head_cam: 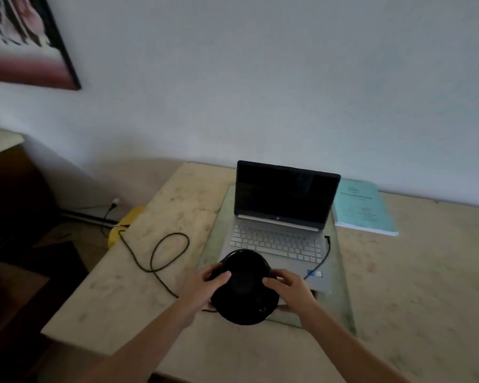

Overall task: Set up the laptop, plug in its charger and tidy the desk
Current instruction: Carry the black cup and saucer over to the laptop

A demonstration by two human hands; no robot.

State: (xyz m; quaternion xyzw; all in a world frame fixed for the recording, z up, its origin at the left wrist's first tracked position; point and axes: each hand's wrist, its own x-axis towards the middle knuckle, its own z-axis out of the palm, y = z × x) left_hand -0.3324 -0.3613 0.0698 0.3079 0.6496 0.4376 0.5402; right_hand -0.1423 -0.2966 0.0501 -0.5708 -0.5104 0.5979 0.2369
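Both hands meet in the lower middle of the frame around a round black object point(244, 288), held just above the near edge of the laptop. The left hand point(209, 283) grasps its left side with the thumb laid over the top. The right hand point(286, 293) clasps the right side, its fingers curled over the rim. The blur hides what the object is: it could be a bowl or a round case.

The laptop point(282, 217) stands open in the centre of the frame with its screen dark and its silver keyboard facing the person. It rests on a glass slab point(340, 272), which lies on the pale marbled worktop point(412, 286).

A black charger cable point(161, 252) makes a loop on the worktop to the left of the laptop and runs toward the hands. Another stretch comes up on the right and reaches the laptop's right edge.

A teal booklet point(362, 208) lies flat just right of the screen. At the worktop's left edge a yellow thing point(122, 228) shows. Beyond it a plug point(116, 201) sits in a low wall socket. A framed picture point(25, 37) hangs in the upper left of the frame.
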